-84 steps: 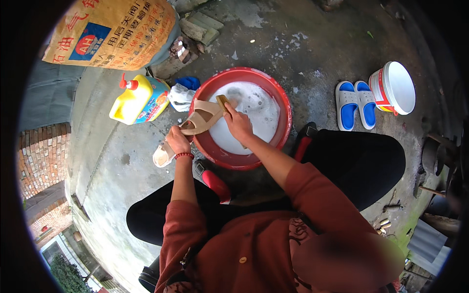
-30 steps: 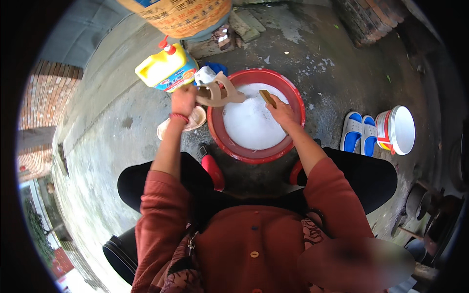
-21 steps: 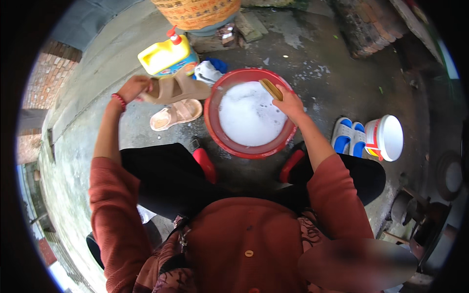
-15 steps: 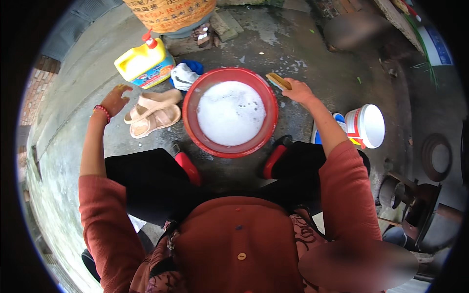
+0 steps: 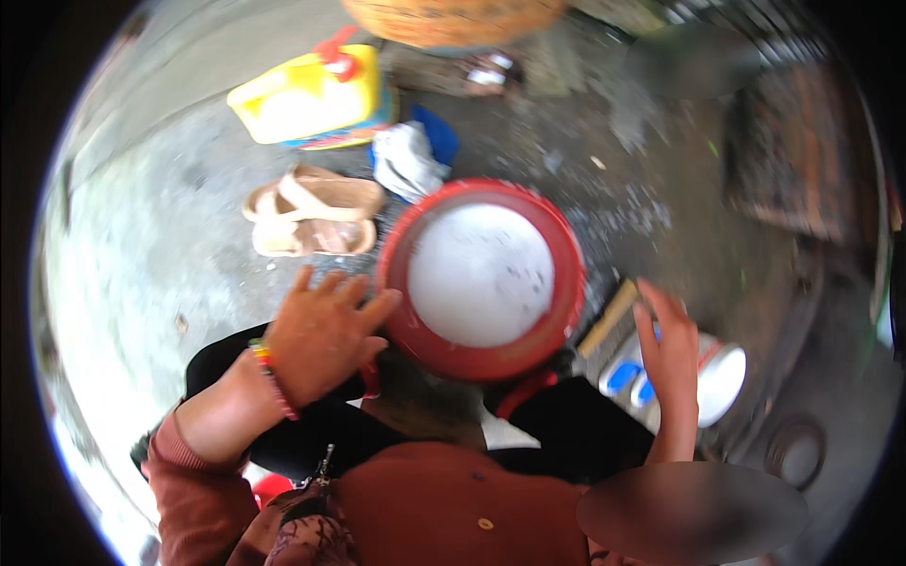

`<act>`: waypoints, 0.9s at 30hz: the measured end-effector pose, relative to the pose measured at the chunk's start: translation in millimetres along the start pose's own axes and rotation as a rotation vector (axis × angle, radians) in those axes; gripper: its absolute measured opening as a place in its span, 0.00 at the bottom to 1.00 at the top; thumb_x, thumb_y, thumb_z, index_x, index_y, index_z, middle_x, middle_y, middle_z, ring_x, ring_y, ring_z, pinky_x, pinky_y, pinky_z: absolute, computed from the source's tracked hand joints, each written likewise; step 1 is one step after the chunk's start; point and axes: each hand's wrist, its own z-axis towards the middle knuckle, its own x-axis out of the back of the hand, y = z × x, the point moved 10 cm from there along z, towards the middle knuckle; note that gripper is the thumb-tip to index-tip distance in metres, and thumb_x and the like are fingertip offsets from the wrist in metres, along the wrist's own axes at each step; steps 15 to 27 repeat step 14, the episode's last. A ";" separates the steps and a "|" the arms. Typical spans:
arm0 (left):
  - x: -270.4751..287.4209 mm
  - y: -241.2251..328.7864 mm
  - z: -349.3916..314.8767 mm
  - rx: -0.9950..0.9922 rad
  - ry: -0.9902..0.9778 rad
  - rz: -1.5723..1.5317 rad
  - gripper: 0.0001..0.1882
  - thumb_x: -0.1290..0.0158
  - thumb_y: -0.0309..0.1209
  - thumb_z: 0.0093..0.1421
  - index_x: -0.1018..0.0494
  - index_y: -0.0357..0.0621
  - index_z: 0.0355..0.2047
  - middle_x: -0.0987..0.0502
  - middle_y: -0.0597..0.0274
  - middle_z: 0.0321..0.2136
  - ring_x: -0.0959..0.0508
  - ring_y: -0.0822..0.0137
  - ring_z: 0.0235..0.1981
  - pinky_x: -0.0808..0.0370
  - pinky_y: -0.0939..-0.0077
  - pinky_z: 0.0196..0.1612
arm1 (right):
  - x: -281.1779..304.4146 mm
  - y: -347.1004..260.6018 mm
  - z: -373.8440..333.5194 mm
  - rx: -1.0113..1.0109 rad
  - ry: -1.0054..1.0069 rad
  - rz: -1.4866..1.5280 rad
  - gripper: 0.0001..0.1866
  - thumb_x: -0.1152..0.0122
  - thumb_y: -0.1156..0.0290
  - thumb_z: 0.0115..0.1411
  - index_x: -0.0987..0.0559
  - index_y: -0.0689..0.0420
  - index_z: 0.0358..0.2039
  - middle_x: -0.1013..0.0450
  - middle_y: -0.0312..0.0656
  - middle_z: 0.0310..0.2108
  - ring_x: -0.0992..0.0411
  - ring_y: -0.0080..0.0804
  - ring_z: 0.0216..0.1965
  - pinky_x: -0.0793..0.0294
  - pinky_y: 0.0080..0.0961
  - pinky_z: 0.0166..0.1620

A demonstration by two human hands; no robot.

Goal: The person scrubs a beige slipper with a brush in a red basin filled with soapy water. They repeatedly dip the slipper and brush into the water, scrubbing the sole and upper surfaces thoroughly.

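My left hand [image 5: 326, 335], fingers spread and holding nothing, is above my left knee, beside the near left rim of a red basin [image 5: 401, 335]. White suds [image 5: 481, 274] fill the middle of the basin. To the basin's right, a scrubbing brush [image 5: 609, 318] with a yellowish back lies close to the rim. My right hand [image 5: 672, 354] is just right of the brush, its fingers extended and apart with nothing between them. A pair of beige sandals [image 5: 316, 212] rests on the floor left of the basin.
A yellow jug [image 5: 302, 99] with a red pump top stands beyond the sandals. Next to it is a white and blue bundle [image 5: 411, 160]. Blue-and-white items [image 5: 628, 377] and a white bucket [image 5: 725, 385] are by my right hand. A large orange container [image 5: 453, 21] stands at the back.
My right hand has let go of the brush, which is now down beside the basin. Both hands have come nearer to my body. The whole view has shifted and is blurred.
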 end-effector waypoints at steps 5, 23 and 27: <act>1.1 -11.1 13.7 0.029 0.039 -0.025 0.24 0.42 0.41 0.48 0.31 0.53 0.46 0.29 0.62 0.37 0.29 0.60 0.40 0.36 0.60 0.45 | -11.6 -31.9 44.0 0.075 -0.009 0.052 0.07 0.46 0.73 0.57 0.24 0.63 0.27 0.29 0.50 0.25 0.30 0.48 0.28 0.32 0.38 0.33; -18.4 15.1 -6.4 0.125 0.121 -0.281 0.13 0.45 0.39 0.48 0.28 0.52 0.34 0.28 0.61 0.32 0.29 0.60 0.36 0.39 0.57 0.44 | -94.5 -88.9 73.9 0.284 -0.021 0.095 0.10 0.48 0.84 0.44 0.40 0.61 0.15 0.40 0.46 0.17 0.39 0.38 0.19 0.40 0.33 0.24; -18.4 15.1 -6.4 0.125 0.121 -0.281 0.13 0.45 0.39 0.48 0.28 0.52 0.34 0.28 0.61 0.32 0.29 0.60 0.36 0.39 0.57 0.44 | -94.5 -88.9 73.9 0.284 -0.021 0.095 0.10 0.48 0.84 0.44 0.40 0.61 0.15 0.40 0.46 0.17 0.39 0.38 0.19 0.40 0.33 0.24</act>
